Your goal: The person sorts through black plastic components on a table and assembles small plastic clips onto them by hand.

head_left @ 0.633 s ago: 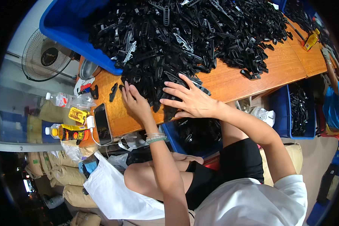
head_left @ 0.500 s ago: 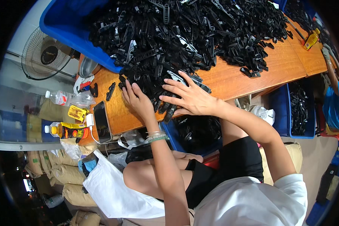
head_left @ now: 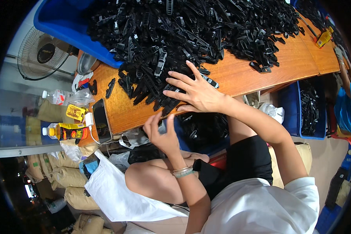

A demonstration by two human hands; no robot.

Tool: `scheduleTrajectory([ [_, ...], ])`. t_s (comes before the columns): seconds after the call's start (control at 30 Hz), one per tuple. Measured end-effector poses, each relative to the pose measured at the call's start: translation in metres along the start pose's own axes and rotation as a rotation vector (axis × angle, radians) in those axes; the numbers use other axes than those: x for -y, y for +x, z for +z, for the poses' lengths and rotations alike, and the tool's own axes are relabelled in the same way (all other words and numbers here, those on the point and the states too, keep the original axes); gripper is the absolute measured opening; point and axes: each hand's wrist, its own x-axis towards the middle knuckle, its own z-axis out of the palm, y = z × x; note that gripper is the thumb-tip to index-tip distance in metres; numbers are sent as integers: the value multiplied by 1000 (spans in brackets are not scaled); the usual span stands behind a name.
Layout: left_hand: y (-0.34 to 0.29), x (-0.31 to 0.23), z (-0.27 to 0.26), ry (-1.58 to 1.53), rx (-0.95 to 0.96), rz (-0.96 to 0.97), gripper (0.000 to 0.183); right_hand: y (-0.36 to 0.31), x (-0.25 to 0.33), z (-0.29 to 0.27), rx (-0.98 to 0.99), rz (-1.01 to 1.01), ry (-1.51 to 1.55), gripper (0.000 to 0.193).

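Note:
A large heap of black plastic parts (head_left: 175, 31) spills from a tipped blue bin (head_left: 74, 37) onto the wooden table (head_left: 277, 82). My right hand (head_left: 197, 91) lies over the near edge of the heap, its fingers spread and touching the parts. Just off the table's front edge, my left hand (head_left: 162, 132) has its fingers apart and curved upward, with nothing visible in them. Below the edge, near both hands, stands a blue bin of dark parts (head_left: 202, 132), partly hidden by the table and my arm.
Bottles (head_left: 68, 132) and a phone (head_left: 100, 117) with a white cable are at the table's left end. A fan (head_left: 43, 52) stands behind them. Another blue bin of parts (head_left: 302, 134) is on the floor at right. A co-worker's arm (head_left: 343, 72) shows at far right.
My left hand has come off the heap, moving toward me and slightly right, past the table edge. My right hand has stayed on the parts with little movement.

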Motion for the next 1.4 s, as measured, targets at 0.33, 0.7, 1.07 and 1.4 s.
scheduleTrajectory([
  [0.33, 10, 3, 16, 80, 118, 237, 14, -2, -3, 3, -31, 103, -101, 71],
  [0.7, 19, -6, 27, 74, 264, 322, 20, -8, -15, -6, -31, 54, -63, 78],
  [1.07, 20, 1, 26, 35, 375, 384, 20, -48, -8, -30, -204, 239, -33, 60],
  [1.4, 8, -21, 28, 17, 438, 350, 22, -148, -128, -103, -634, 863, -59, 53],
])
